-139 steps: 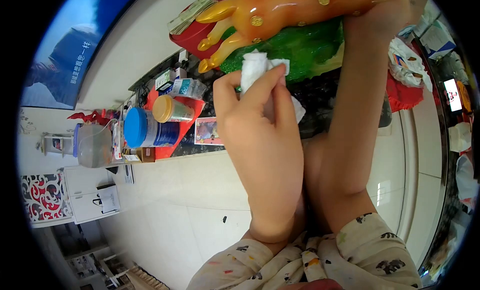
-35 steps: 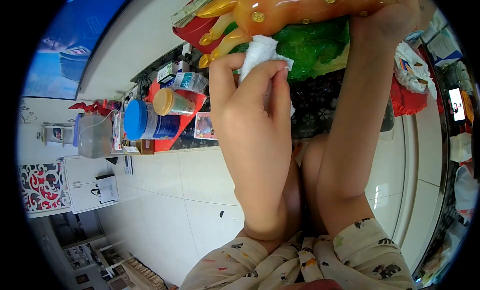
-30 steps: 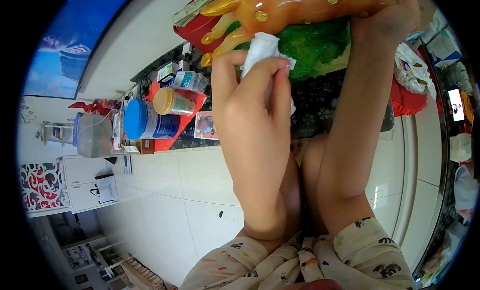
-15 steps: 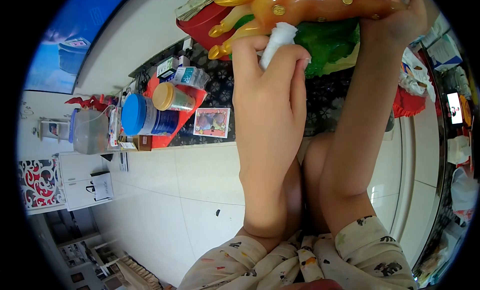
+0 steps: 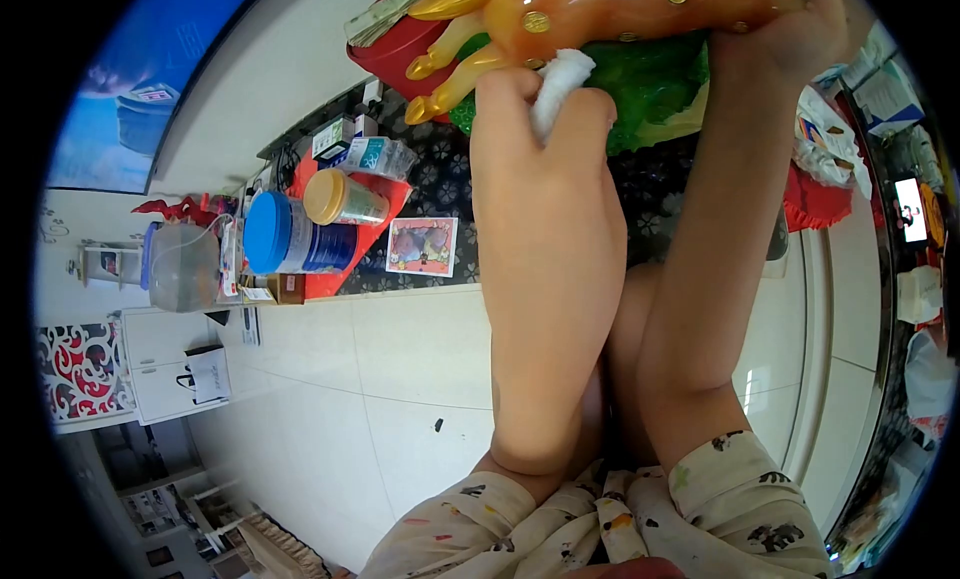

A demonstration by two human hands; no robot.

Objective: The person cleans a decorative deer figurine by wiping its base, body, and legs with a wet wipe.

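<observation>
A glossy amber animal figurine (image 5: 610, 14) with golden legs and round gold coins on its body lies across the top of the view. My right hand (image 5: 790, 39) is closed around its right end; part of that hand is cut off by the frame edge. My left hand (image 5: 550, 129) pinches a wad of white cloth or tissue (image 5: 563, 84) against the figurine's underside, beside the golden legs. Its fingertips are partly hidden behind the hand. Glossy green material (image 5: 650, 89) shows beneath the figurine.
On the black patterned table (image 5: 440, 169) are a blue-lidded jar (image 5: 300, 234), a tan-lidded jar (image 5: 345, 199), a picture card (image 5: 422, 247) and small boxes. A red container (image 5: 385, 69) with banknotes stands behind. A lit phone (image 5: 909, 211) and bags line the right side.
The figurine has shifted slightly left, with my right hand still on it. My left hand has turned a little at the wrist, and the white wad has tilted with it.
</observation>
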